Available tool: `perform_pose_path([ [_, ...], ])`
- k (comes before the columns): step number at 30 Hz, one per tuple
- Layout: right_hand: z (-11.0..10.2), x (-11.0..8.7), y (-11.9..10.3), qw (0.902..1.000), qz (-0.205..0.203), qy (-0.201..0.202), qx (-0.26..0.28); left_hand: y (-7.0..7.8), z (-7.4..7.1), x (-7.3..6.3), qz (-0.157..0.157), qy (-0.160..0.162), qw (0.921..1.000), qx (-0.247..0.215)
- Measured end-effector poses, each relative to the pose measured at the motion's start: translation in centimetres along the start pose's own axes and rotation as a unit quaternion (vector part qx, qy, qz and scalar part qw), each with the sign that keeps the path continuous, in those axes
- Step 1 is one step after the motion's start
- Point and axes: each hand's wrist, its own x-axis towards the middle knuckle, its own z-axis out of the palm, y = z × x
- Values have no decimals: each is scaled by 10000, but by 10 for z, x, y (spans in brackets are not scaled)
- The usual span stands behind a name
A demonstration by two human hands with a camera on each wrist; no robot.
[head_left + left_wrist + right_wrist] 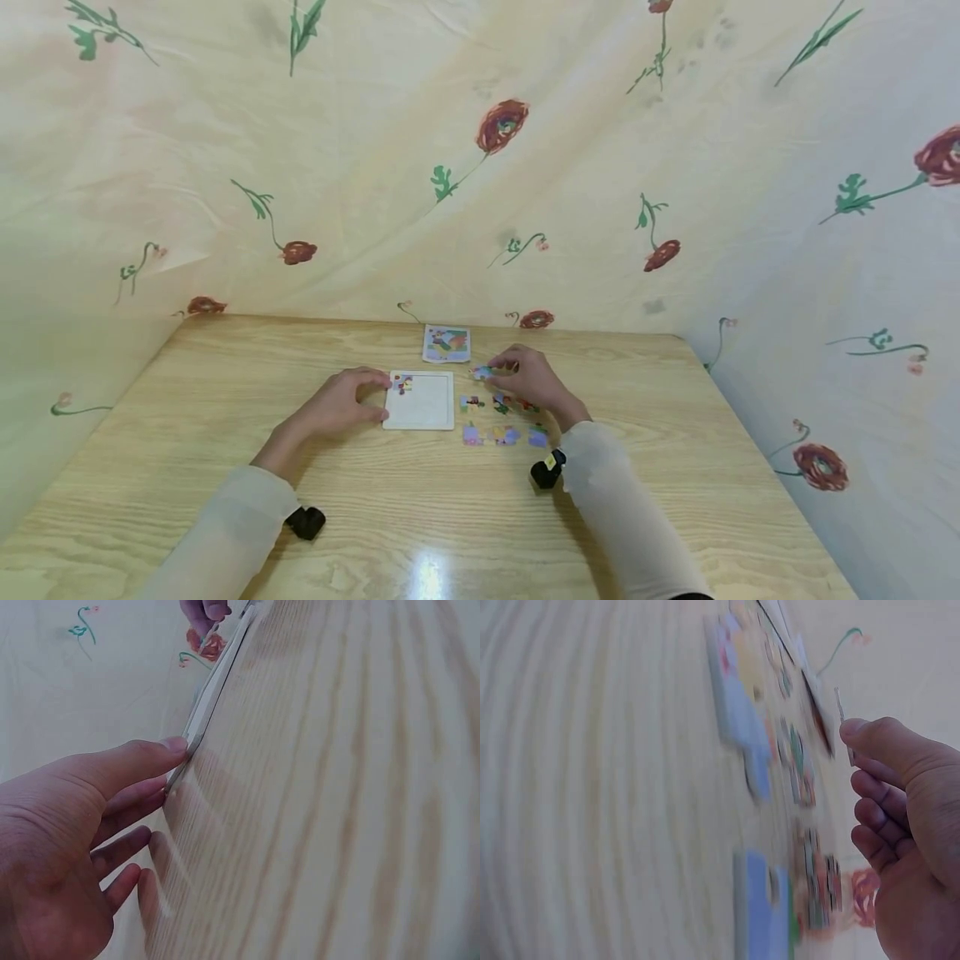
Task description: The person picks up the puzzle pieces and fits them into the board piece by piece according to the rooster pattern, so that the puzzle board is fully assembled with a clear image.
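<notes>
My left hand (343, 402) is at the left edge of a white puzzle tray (418, 424); its thumb and index finger touch that edge apart from each other. In the left wrist view the thumb (154, 757) lies against the rim and the other fingers are loosely bent. A joined bit of puzzle (405, 384) sits in the tray's upper left corner. Right of the tray, my right hand (531, 379) pinches a puzzle piece (481, 372) between thumb and fingers, raised off the table. The right wrist view shows this piece (843, 712) edge-on.
Several loose puzzle pieces (472, 435) lie in rows right of the tray, below my right hand. A square picture card (447, 344) lies behind the tray. The wooden table (420, 508) meets a flowered cloth (360, 208) at the back.
</notes>
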Motion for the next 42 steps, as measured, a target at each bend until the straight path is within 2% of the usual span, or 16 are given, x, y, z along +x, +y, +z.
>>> perform_pose_path([
  [13,30,12,-29,9989,-243,-255,295,-2,0,2,-136,-80,9998,-74],
  [24,49,21,-50,9985,-156,-362,379,-1,-4,2,-132,-114,9997,-153],
  [37,64,32,-60,9980,-470,-406,137,0,-4,3,-105,-79,9999,-47],
  [42,68,34,-62,9981,-365,-473,119,-1,-4,2,-124,-96,9998,-96],
])
